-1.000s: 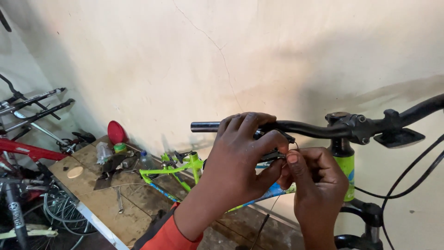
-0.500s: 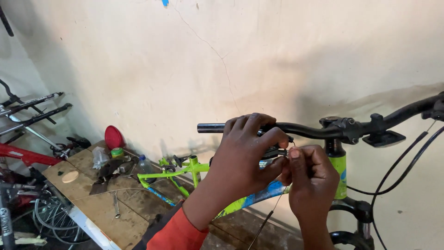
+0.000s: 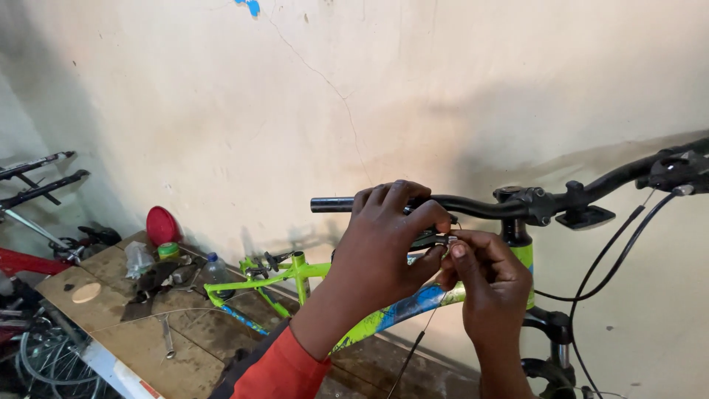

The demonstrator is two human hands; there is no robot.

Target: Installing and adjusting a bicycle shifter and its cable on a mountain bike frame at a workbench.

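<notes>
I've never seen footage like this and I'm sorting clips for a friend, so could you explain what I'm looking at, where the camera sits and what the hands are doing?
The camera sits on a person's head and looks down at their own two bare hands; there is no machine. The left hand wraps over a black bicycle handlebar, covering a small fitting. The right hand pinches a thin cable at that fitting. Both belong to a green bicycle. Behind, a wooden bench carries a second green frame, a plastic bottle and a red round object.

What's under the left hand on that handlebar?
The left hand wraps the black handlebar, covering that stretch. Below its fingertips a small metal brake part peeks out, pinched by the right hand; the rest is hidden.
</notes>
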